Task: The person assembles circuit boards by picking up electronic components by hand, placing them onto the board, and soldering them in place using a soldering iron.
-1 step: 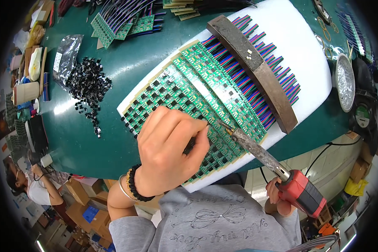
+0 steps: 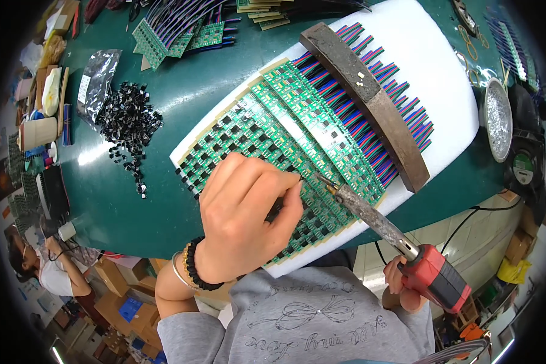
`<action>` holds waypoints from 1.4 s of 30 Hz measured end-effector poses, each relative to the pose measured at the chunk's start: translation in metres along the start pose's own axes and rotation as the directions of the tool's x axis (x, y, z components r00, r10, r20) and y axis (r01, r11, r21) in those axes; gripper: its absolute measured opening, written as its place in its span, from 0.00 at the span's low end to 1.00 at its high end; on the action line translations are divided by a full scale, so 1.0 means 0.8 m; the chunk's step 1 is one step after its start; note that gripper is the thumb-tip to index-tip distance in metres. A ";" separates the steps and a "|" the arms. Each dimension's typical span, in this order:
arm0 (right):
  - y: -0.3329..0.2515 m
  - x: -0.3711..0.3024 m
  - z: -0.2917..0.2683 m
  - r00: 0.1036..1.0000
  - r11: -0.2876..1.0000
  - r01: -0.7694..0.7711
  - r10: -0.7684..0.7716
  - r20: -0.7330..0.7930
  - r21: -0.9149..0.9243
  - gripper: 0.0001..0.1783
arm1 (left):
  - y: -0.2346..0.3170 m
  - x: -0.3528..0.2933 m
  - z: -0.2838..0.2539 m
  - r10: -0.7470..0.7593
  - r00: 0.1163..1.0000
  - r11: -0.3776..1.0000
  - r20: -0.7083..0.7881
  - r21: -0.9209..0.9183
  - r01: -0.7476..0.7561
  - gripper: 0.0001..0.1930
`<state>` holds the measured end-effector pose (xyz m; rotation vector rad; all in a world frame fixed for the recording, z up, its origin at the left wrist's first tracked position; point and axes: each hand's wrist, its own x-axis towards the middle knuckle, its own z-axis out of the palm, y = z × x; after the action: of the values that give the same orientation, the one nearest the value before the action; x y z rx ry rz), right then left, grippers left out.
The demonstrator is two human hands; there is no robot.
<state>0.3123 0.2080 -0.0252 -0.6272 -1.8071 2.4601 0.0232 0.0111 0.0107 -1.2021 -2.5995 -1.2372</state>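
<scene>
Rows of small green circuit boards (image 2: pixel 267 130) lie on a white foam slab (image 2: pixel 443 67). A rusty metal bar (image 2: pixel 370 103) presses down their coloured wires. My left hand (image 2: pixel 249 218), with bead bracelets on the wrist, rests over the near boards. It pinches a thin solder wire whose end (image 2: pixel 301 178) meets the iron's tip. My right hand (image 2: pixel 400 285), low at the table's edge, grips the red handle of a soldering iron (image 2: pixel 434 276). The iron's long dark shaft (image 2: pixel 364 209) reaches up-left onto a board.
On the green table (image 2: pixel 133 206) lie a pile of small black components (image 2: pixel 127 127) and a plastic bag (image 2: pixel 97 79). More wired boards (image 2: pixel 182 30) are at the back. A metal dish (image 2: pixel 498 118) and a fan (image 2: pixel 525 164) stand right. Another person (image 2: pixel 48 267) sits lower left.
</scene>
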 end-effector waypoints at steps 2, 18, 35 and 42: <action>-0.004 0.004 0.009 0.994 0.994 0.103 -0.104 -0.021 -0.040 0.31 | -0.003 -0.001 -0.002 0.007 1.000 1.000 -0.009 -0.004 -0.007 0.10; -0.009 0.068 0.067 0.897 0.905 0.425 -0.423 -0.130 -0.018 0.43 | -0.085 -0.104 -0.106 -0.125 0.916 0.775 -0.380 0.539 0.329 0.08; -0.022 0.057 0.078 0.955 0.963 0.270 -0.269 -0.122 -0.002 0.48 | -0.109 -0.081 -0.123 0.085 0.956 0.750 -0.280 0.650 0.124 0.09; -0.023 0.074 0.098 0.896 0.910 0.414 -0.413 -0.164 -0.026 0.31 | 0.012 -0.052 -0.076 0.016 0.990 0.997 -0.138 0.083 -0.005 0.15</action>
<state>0.2277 0.1575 -0.0069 -0.3808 -1.6588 2.0693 0.0413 -0.0526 0.0451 -1.0734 -2.5145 -1.1543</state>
